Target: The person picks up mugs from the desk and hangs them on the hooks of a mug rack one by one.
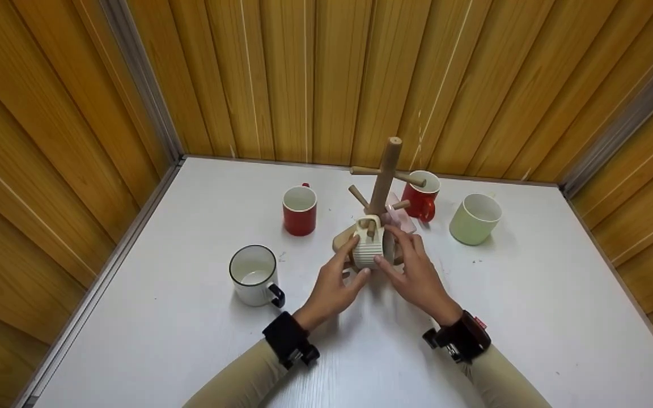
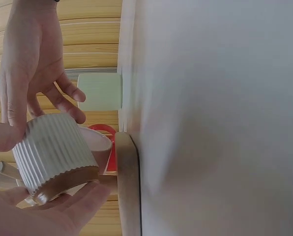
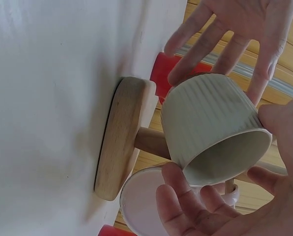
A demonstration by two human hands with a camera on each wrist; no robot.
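Observation:
A pale ribbed mug [image 1: 368, 253] lies tilted on its side at the front of a wooden mug tree [image 1: 382, 184]. Its handle loops around a low front peg, whose tip pokes through. My left hand [image 1: 333, 288] holds the mug near its brown base [image 2: 68, 183], index finger above and thumb below. From the other side, my right hand [image 1: 417, 276] holds it at the open rim [image 3: 227, 155], thumb and index finger spread across. A pink mug [image 3: 144, 199] is right behind, at the tree's right side, partly hidden by the ribbed mug and my hand.
A white mug with a black rim [image 1: 254, 276] stands left of my left hand. One red mug [image 1: 300, 219] is farther back on the left, another red mug [image 1: 413, 198] behind the tree. A green mug [image 1: 475, 220] stands right. Wood-patterned walls bound the white table [image 1: 151, 317].

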